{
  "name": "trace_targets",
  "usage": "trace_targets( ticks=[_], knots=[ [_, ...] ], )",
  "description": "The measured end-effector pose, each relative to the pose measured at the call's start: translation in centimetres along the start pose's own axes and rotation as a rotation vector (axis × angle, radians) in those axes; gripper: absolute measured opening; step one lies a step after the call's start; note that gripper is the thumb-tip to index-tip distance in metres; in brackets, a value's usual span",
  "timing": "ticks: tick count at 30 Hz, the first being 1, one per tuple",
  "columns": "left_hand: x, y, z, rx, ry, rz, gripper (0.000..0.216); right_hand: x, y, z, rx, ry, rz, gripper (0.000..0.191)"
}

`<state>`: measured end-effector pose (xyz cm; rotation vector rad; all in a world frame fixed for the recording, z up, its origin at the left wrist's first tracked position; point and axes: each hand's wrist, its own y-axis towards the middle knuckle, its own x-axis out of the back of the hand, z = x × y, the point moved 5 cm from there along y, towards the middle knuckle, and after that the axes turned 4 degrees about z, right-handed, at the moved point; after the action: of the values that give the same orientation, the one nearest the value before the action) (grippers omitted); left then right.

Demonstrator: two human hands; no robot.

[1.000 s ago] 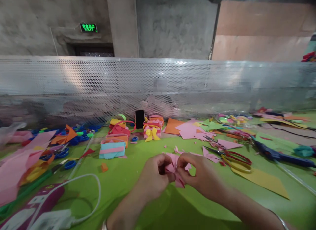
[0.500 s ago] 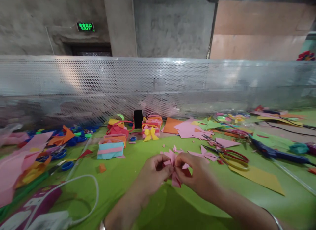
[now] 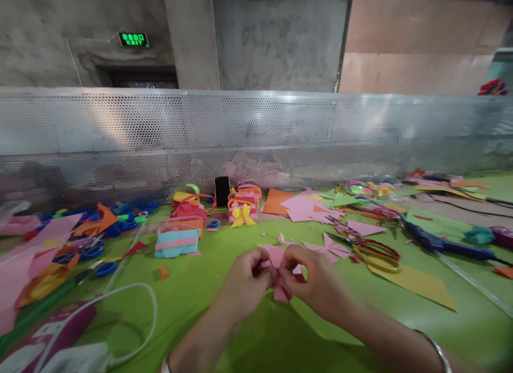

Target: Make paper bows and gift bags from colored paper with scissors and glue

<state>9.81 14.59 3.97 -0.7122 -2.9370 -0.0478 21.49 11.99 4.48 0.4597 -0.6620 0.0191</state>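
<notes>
Both hands meet at a folded pink paper piece (image 3: pixel 282 294), shaped like a bow, just above the green table (image 3: pixel 192 314). My left hand (image 3: pixel 249 274) pinches its left side between thumb and fingers. From the other side, my right hand (image 3: pixel 310 271) grips it with thumb and index finger, fingertips almost touching the left ones. The fingers hide the middle of the piece. Just beyond lie small pink scraps (image 3: pixel 281 238) and a cut pink paper shape (image 3: pixel 329 247). Scissors with red and yellow handles (image 3: pixel 377 253) rest to the right of my right hand.
A blue glue gun (image 3: pixel 444 242) lies at right beside yellow paper (image 3: pixel 417 284). Small paper bags, one with a yellow bow (image 3: pixel 242 216), and a phone (image 3: pixel 223 191) stand at the back. A power strip (image 3: pixel 60 330) with a white cable (image 3: pixel 154 303) occupies the front left.
The view has shifted slightly. Both hands keep hold of the pink paper piece; its lower flap sits at a slightly different angle, and the fingers have moved only a little.
</notes>
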Motion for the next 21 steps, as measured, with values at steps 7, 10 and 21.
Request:
trace_targets(
  ticks=[7,10,21],
  knots=[
    [-0.1,0.1,-0.1,-0.066,0.038,0.056,0.012,0.1,0.0,-0.2,-0.048,0.014,-0.012,0.011],
    [-0.2,0.3,-0.1,-0.090,0.008,0.112,0.010,-0.1,0.4,-0.4,-0.077,0.049,-0.005,0.011],
    [2.4,0.8,0.3,0.021,0.034,-0.126,0.023,0.9,2.0,-2.1,-0.176,0.089,-0.059,0.014]
  ],
)
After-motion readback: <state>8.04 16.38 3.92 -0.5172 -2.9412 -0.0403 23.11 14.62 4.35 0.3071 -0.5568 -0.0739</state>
